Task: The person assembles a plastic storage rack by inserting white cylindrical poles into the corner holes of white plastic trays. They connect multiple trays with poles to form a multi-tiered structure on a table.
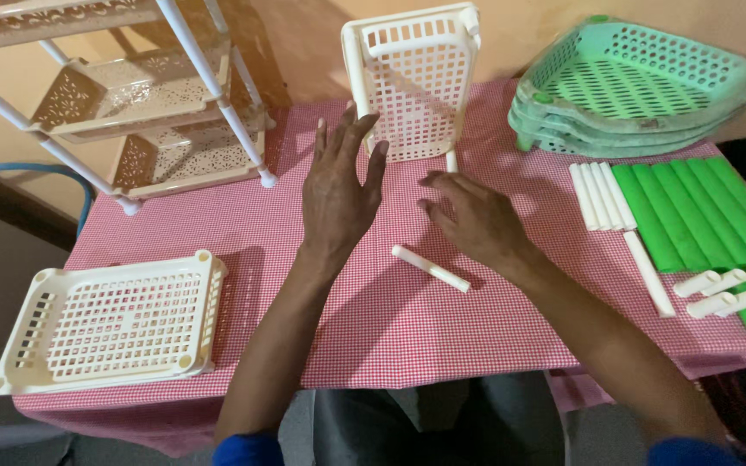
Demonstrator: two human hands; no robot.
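My left hand [337,192] hovers over the red checked tablecloth [390,319], fingers spread and empty, just in front of a cream perforated tray [412,82] that stands on edge at the back. My right hand [470,217] rests low on the cloth to its right, fingers loosely bent, holding nothing. A short white tube [431,268] lies on the cloth between the two wrists, just below my right hand. A thin white post [451,160] sticks down from the upright tray's near corner.
A stack of cream trays [110,321] lies at the front left. An assembled cream shelf rack [144,95] stands at back left. Green corner trays [632,86] are stacked back right, with white tubes [602,195], green tubes [701,216] and short white caps [723,293] beside them.
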